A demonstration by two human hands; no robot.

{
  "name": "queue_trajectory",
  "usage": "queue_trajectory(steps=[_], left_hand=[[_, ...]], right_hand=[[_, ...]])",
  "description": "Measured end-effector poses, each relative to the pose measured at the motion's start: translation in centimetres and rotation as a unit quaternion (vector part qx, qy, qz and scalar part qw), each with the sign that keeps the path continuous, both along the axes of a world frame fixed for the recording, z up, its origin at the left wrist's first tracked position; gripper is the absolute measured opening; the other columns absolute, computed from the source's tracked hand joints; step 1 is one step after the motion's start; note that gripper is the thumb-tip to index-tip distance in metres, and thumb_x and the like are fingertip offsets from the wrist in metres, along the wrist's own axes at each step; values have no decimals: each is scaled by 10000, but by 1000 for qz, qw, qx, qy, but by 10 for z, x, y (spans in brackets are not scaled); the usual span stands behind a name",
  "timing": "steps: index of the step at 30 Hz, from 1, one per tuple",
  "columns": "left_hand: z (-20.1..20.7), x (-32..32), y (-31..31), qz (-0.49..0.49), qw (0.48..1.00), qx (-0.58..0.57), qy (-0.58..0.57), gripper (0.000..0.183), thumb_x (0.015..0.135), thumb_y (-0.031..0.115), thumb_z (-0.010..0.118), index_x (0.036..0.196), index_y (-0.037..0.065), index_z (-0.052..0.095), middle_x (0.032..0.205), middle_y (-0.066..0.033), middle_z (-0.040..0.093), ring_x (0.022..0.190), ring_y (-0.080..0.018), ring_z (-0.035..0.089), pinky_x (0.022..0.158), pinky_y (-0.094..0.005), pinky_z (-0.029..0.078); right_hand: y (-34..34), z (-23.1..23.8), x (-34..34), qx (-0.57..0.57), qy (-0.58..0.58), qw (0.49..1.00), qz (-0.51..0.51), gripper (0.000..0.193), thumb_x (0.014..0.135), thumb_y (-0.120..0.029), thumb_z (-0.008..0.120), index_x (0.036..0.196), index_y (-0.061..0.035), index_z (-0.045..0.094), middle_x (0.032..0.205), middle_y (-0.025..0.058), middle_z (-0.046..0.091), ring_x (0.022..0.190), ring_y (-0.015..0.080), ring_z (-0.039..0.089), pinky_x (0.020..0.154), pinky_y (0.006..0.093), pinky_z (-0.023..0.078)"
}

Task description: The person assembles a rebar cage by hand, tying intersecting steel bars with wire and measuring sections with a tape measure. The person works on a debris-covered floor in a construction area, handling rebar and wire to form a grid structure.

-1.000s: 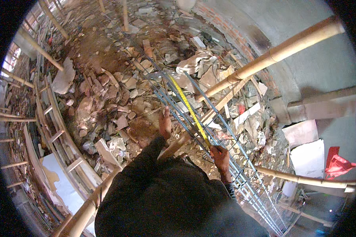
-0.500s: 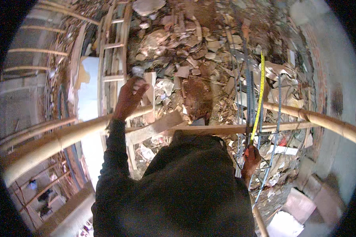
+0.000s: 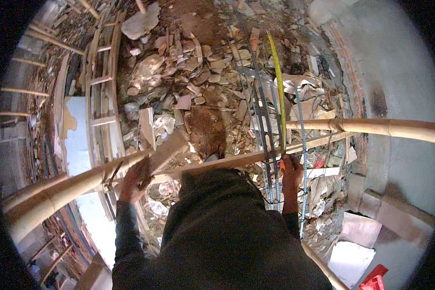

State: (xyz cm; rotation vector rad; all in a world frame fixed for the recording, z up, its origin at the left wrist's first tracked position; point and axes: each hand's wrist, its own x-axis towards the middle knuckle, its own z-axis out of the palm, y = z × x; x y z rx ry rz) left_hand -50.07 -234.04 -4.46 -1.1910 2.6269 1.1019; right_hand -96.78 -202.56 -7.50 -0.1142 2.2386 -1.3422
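My right hand (image 3: 291, 174) grips a tape measure; a bit of its red case shows between the fingers. The yellow blade (image 3: 279, 92) stretches away from me, beside several upright steel bars (image 3: 261, 121). My left hand (image 3: 134, 181) is curled where a bamboo pole (image 3: 77, 184) meets a short wooden board (image 3: 168, 152); what its fingers hold is hidden. A thin dark piece (image 3: 115, 173) sticks up next to that hand. Between the hands, a wooden batten (image 3: 217, 165) crosses in front of my dark jacket.
Broken brick and rubble (image 3: 193, 67) cover the ground below. A wooden ladder (image 3: 101, 79) lies at the left, beside a pale panel (image 3: 77, 140). Another bamboo pole (image 3: 386, 128) runs toward the grey wall (image 3: 396, 63) at the right. Loose blocks (image 3: 360, 229) lie at lower right.
My left hand has come down from its raised, open pose to the bamboo and board, its fingers now curled. The view has shifted right; the extended tape stays in my right hand.
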Motion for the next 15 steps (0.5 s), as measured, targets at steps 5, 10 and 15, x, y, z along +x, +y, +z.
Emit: queue_trajectory(steps=[5, 10, 15], left_hand=[[6, -114, -100, 119, 954, 215, 173, 708, 1039, 277, 605, 1637, 51, 298, 1480, -156, 578, 1277, -239, 570, 1054, -386, 472], [-62, -328, -201, -146, 946, 130, 257, 621, 1054, 355, 600, 1553, 16, 455, 1391, -92, 619, 1163, -168, 591, 963, -332, 506], [-126, -506, -179, -177, 902, 351, 179, 558, 1042, 439, 585, 1424, 32, 599, 1267, -112, 691, 1156, -227, 621, 969, -369, 521]], right_hand=[[8, -4, 13, -31, 29, 999, -35, 355, 949, -392, 766, 1058, -54, 754, 931, 4, 710, 805, 119, 623, 678, 289, 485], [26, 6, 49, -102, -15, 986, -131, 351, 982, -350, 743, 1083, -13, 738, 918, -4, 697, 776, 86, 601, 661, 250, 463], [52, 24, 88, -28, 4, 965, -260, 347, 984, -307, 713, 1081, 26, 719, 913, 34, 678, 767, 110, 594, 638, 254, 479]])
